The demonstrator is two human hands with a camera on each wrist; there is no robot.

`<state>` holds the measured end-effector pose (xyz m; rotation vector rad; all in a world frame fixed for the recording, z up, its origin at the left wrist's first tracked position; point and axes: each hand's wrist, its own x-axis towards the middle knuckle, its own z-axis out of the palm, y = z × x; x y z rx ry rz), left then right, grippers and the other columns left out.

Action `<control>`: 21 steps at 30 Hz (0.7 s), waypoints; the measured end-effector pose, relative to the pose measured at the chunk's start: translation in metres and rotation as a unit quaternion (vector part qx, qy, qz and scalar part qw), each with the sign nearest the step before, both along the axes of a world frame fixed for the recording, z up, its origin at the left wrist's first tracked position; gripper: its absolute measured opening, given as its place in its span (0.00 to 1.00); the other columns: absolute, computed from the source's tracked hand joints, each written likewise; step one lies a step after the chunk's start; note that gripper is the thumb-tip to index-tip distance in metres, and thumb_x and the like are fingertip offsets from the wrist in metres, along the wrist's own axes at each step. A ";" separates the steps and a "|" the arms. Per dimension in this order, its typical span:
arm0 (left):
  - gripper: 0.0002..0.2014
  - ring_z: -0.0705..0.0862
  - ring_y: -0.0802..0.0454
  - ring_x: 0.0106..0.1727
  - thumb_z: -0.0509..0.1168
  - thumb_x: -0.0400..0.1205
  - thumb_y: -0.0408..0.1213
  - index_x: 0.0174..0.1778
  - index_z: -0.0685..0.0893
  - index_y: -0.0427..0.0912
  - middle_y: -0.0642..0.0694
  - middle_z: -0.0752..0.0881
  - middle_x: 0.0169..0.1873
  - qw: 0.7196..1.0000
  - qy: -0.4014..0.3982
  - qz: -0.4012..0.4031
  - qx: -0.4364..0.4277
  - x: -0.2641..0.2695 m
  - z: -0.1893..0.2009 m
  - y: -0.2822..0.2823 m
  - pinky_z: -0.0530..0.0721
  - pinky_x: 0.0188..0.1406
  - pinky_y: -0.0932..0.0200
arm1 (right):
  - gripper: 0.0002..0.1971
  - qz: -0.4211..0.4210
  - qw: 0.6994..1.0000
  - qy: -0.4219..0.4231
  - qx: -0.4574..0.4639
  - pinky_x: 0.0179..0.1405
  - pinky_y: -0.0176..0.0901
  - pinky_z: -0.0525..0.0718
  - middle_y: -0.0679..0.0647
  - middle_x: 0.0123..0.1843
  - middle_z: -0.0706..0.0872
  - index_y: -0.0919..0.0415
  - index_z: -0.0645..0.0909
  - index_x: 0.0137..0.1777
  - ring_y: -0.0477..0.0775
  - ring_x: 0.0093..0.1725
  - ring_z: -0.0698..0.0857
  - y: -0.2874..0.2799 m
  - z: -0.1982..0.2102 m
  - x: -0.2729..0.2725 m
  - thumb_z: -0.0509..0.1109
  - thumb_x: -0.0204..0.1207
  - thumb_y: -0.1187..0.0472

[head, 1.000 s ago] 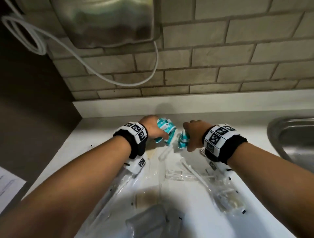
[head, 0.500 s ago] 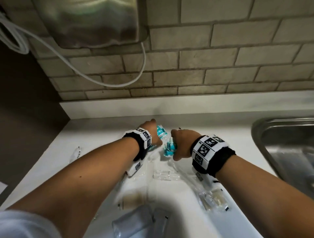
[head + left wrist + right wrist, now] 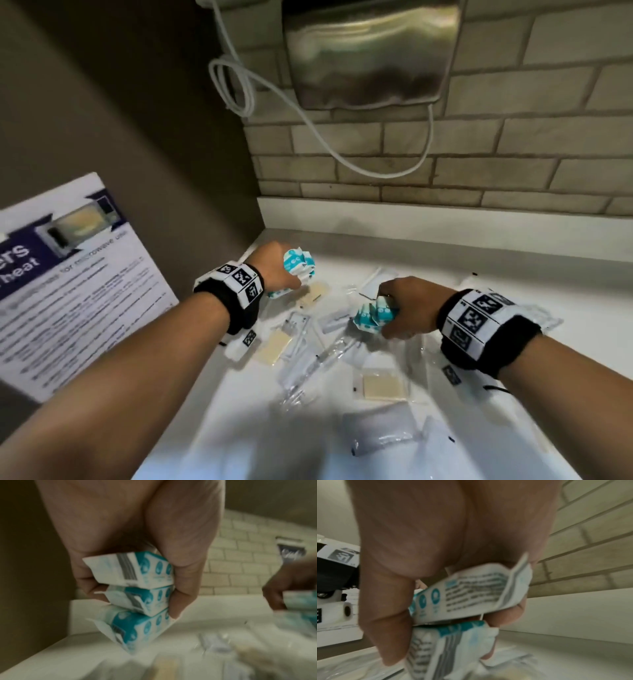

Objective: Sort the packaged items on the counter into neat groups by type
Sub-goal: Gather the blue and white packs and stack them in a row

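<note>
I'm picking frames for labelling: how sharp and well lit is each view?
Head: dim, arms' shadows fall across the counter, lower edge smeared. Left wrist: packets readable, counter below streaked by motion blur. Right wrist: packets fairly sharp, foreground blurred.

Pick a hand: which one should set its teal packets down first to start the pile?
Left, probably. The left hand grips a stack of teal packets near the counter's back left corner, beside barer surface. The right hand holds its packets above scattered clear pouches.
</note>
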<state>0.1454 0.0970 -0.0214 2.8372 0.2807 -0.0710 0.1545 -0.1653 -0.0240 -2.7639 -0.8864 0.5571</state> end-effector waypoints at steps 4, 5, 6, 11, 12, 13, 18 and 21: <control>0.29 0.85 0.42 0.55 0.78 0.70 0.45 0.64 0.79 0.38 0.41 0.85 0.56 0.998 0.012 0.054 0.028 -0.013 -0.023 0.046 0.83 0.53 0.54 | 0.14 0.007 0.999 -0.032 0.005 0.39 0.42 0.80 0.47 0.40 0.82 0.54 0.78 0.47 0.52 0.43 0.83 0.052 0.000 0.003 0.76 0.66 0.50; 0.30 0.84 0.41 0.57 0.78 0.71 0.46 0.65 0.78 0.37 0.41 0.85 0.57 0.997 0.017 0.067 0.033 -0.013 -0.027 0.054 0.83 0.54 0.54 | 0.13 0.005 0.999 -0.041 0.010 0.38 0.42 0.78 0.46 0.39 0.80 0.53 0.76 0.45 0.53 0.42 0.82 0.063 0.001 0.005 0.76 0.67 0.50; 0.30 0.83 0.40 0.58 0.77 0.72 0.47 0.65 0.77 0.36 0.40 0.84 0.57 0.996 0.023 0.077 0.038 -0.012 -0.031 0.064 0.82 0.54 0.53 | 0.13 0.002 0.999 -0.047 0.014 0.39 0.41 0.77 0.46 0.38 0.79 0.53 0.76 0.45 0.54 0.43 0.81 0.077 0.002 0.007 0.76 0.67 0.50; 0.23 0.85 0.41 0.57 0.73 0.73 0.44 0.60 0.77 0.37 0.40 0.85 0.57 0.992 0.077 0.076 0.072 -0.009 -0.056 0.091 0.80 0.47 0.57 | 0.19 -0.029 0.998 -0.063 0.014 0.43 0.42 0.78 0.52 0.48 0.84 0.56 0.79 0.56 0.55 0.46 0.81 0.117 0.007 0.020 0.76 0.69 0.49; 0.23 0.85 0.41 0.56 0.73 0.73 0.43 0.60 0.76 0.38 0.42 0.84 0.56 0.991 0.085 0.067 0.077 -0.010 -0.060 0.093 0.80 0.46 0.57 | 0.20 -0.039 0.997 -0.066 0.009 0.45 0.43 0.80 0.52 0.50 0.84 0.56 0.79 0.56 0.56 0.47 0.82 0.120 0.007 0.021 0.77 0.69 0.49; 0.23 0.85 0.42 0.56 0.72 0.72 0.44 0.59 0.75 0.40 0.43 0.84 0.55 0.992 0.088 0.052 0.077 -0.010 -0.064 0.095 0.80 0.45 0.58 | 0.20 -0.048 0.997 -0.066 0.002 0.46 0.44 0.81 0.53 0.50 0.85 0.56 0.79 0.56 0.56 0.48 0.82 0.124 0.007 0.023 0.77 0.69 0.48; 0.16 0.85 0.44 0.46 0.74 0.66 0.44 0.46 0.77 0.48 0.48 0.84 0.43 0.995 0.086 -0.055 0.006 -0.011 -0.066 0.084 0.79 0.40 0.60 | 0.22 -0.092 0.993 -0.068 -0.021 0.47 0.45 0.82 0.55 0.54 0.87 0.57 0.80 0.59 0.58 0.50 0.83 0.137 0.002 0.027 0.78 0.67 0.50; 0.14 0.85 0.47 0.43 0.74 0.67 0.39 0.45 0.80 0.49 0.48 0.87 0.43 0.988 0.088 -0.121 -0.027 -0.012 -0.063 0.070 0.81 0.39 0.60 | 0.24 -0.115 0.990 -0.073 -0.026 0.51 0.46 0.83 0.57 0.57 0.87 0.58 0.80 0.61 0.61 0.56 0.85 0.149 -0.001 0.032 0.77 0.68 0.50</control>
